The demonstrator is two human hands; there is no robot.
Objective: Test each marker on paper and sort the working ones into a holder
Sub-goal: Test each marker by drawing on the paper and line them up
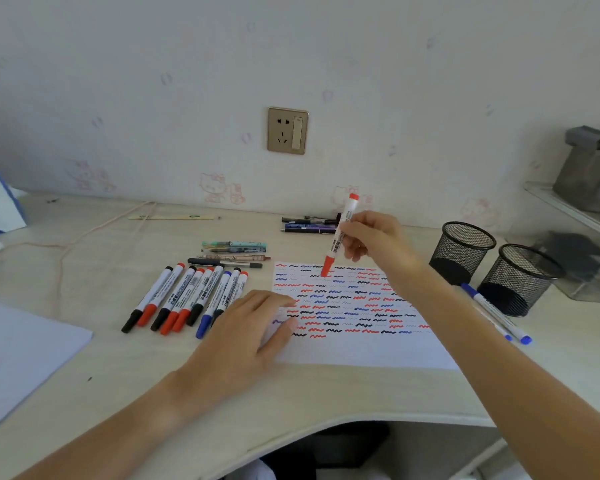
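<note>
**Red marker poised over the test sheet**

The right hand (368, 242) pinches a red marker (340, 233) about mid-barrel, red end pointing down at the top rows of the paper (361, 351), which is already covered in red, blue and black squiggles. Whether that lower end is a cap or the bare tip is too blurred to tell. The left hand (253, 327) lies flat with relaxed fingers on the sheet's left edge, pinning it to the surface (118, 375).

To test well, aim for a bare patch, such as the white strip along the near edge, so the new line is not confused with old marks. Keep the left hand pressing down so the paper does not slide, and draw a short, light wave.

If it writes, it belongs in one of the two mesh holders (463, 251) to the right. A row of markers (187, 299) lies left of the paper.
</note>
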